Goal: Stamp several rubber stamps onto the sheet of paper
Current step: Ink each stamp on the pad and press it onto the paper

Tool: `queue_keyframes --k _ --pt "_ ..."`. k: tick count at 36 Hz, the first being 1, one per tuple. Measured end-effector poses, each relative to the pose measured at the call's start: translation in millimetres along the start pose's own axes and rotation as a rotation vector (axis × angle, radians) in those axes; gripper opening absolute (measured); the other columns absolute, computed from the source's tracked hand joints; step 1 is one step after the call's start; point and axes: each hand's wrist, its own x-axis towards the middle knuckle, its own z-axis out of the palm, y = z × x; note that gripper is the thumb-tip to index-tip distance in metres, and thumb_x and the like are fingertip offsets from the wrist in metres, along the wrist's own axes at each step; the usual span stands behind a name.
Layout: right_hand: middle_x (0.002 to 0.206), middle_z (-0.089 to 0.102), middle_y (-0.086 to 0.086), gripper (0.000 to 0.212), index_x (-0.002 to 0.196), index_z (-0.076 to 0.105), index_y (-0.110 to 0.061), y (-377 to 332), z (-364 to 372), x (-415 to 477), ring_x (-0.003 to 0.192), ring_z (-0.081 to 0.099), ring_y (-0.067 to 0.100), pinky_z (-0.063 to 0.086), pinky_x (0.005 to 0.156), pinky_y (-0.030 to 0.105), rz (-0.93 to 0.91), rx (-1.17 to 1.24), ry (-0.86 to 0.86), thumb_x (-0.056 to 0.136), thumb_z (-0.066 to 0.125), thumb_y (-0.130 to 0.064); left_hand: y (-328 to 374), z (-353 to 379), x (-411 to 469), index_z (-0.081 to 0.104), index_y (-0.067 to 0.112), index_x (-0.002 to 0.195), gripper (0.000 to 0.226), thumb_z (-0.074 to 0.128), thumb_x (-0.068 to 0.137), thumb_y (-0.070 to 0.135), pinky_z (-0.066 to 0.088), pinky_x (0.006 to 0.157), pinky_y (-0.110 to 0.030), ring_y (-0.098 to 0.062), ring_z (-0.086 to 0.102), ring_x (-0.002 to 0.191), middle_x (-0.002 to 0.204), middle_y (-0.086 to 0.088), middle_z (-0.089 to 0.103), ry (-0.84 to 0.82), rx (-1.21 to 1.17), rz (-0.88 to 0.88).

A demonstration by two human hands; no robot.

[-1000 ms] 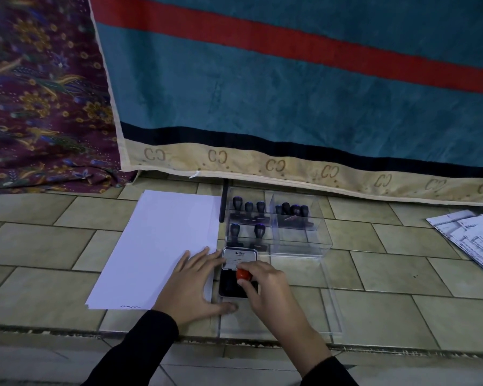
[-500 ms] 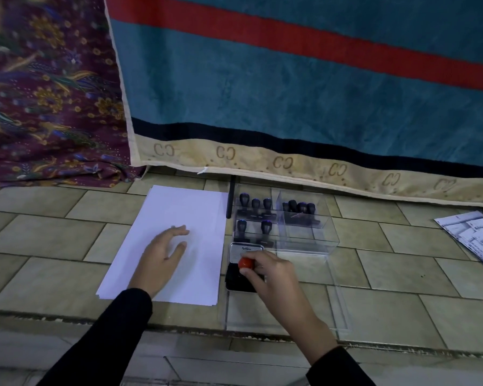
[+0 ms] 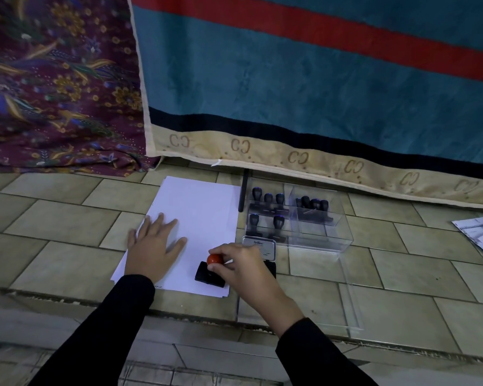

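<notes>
Right hand (image 3: 246, 267) pinches red-knobbed rectangular stamp (image 3: 210, 271) on smooth paper (image 3: 198, 215).

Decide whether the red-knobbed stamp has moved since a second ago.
Yes. The red-knobbed stamp, pinched by the right hand, has gone left, off the ink pad and onto the near right corner of the sheet of paper.

Sheet of paper (image 3: 201, 213): is lying on the tiled floor (image 3: 53, 218).
Left hand (image 3: 151, 246): is resting flat on the sheet's left half.
Stamp (image 3: 209, 274): is sitting on the sheet's near right corner, under the right hand (image 3: 243, 266).
Ink pad (image 3: 260, 247): is sitting just right of the sheet, before the box (image 3: 318, 240).
Spare stamps (image 3: 268, 201): are standing in the box.
</notes>
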Motion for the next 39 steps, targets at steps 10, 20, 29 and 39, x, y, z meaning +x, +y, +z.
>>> queue_keyframes --k 10,20,29,39 --pt "0.107 0.069 0.005 0.029 0.112 0.066 -0.015 2.6 2.9 -2.5 0.088 0.067 0.016 0.055 0.086 0.028 -0.022 -0.018 -0.036 0.084 0.069 -0.023 0.6 0.4 0.2 0.034 0.034 0.145 0.056 0.040 0.093 0.056 0.003 0.118 -0.050 -0.020 0.005 0.149 0.160 0.003 0.019 0.004 -0.013 -0.004" --pt "0.107 0.068 0.006 0.028 0.112 0.066 -0.015 4.8 5.0 -3.9 0.090 0.066 0.017 0.055 0.087 0.031 -0.033 -0.024 -0.052 0.085 0.068 -0.022 -0.3 1.8 0.5 0.037 0.034 0.144 0.056 0.041 0.093 0.056 0.006 0.118 -0.050 -0.021 0.007 0.149 0.159 0.002 0.021 0.018 -0.007 0.002" --pt "0.110 0.068 0.006 0.028 0.112 0.066 -0.014 4.5 9.7 -3.4 0.093 0.065 0.019 0.054 0.087 0.032 -0.030 -0.042 -0.040 0.084 0.068 -0.021 -1.1 3.3 0.2 0.038 0.034 0.143 0.055 0.042 0.093 0.056 0.006 0.118 -0.050 -0.021 0.008 0.148 0.159 0.002 0.023 0.025 -0.003 0.000" --pt "0.106 0.069 0.005 0.026 0.110 0.067 -0.015 3.5 14.7 -2.9 0.094 0.062 0.017 0.054 0.086 0.031 0.008 -0.036 0.000 0.085 0.067 -0.021 -1.2 3.2 0.1 0.035 0.035 0.144 0.056 0.039 0.093 0.057 0.005 0.118 -0.049 -0.020 0.005 0.149 0.160 0.003 0.020 0.012 0.004 0.002"
